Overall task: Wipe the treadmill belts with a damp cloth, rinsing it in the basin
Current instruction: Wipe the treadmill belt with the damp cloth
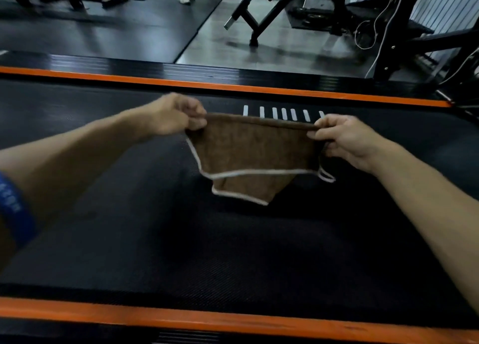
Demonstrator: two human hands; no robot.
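Brown cloth (252,149), soft terry weave, pale stitched hem. Treadmill belt (129,240): matt black, finely ribbed rubber. Orange side rails (207,320) look smooth plastic.

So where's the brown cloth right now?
In the head view, the brown cloth hangs mid-frame above the treadmill belt, stretched between the left hand and right hand, which pinch its top edge.

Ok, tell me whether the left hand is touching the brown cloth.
Touching. The head view shows the left hand pinching the cloth at its upper corner.

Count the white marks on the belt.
7, in one row on the belt just beyond the cloth; the rightmost sits by the right hand. The cloth may hide more.
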